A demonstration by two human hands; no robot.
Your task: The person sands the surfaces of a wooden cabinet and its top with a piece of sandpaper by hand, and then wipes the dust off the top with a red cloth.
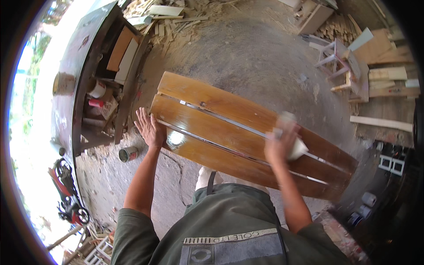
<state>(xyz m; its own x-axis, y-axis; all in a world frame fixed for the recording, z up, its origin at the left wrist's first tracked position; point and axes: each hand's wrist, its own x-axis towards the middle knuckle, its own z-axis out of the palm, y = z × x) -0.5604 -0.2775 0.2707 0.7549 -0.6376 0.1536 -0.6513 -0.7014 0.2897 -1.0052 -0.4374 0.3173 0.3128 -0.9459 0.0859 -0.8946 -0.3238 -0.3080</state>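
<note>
In front of me lies a slatted wooden tabletop, glossy brown, three long boards with narrow gaps between them. It slants from upper left to lower right. My left hand rests against its left end, fingers stretched out and spread. Over the right half of the boards, my right hand presses down on a whitish folded cloth. Motion smears this hand, and the cloth's exact kind is hard to make out. Whatever holds up the tabletop is hidden beneath it.
A dark workbench with cluttered shelves stands at left. A tin can sits on the floor near it. Wood scraps lie at the back, with a small wooden stool frame and boards at right. A red motorcycle is outside.
</note>
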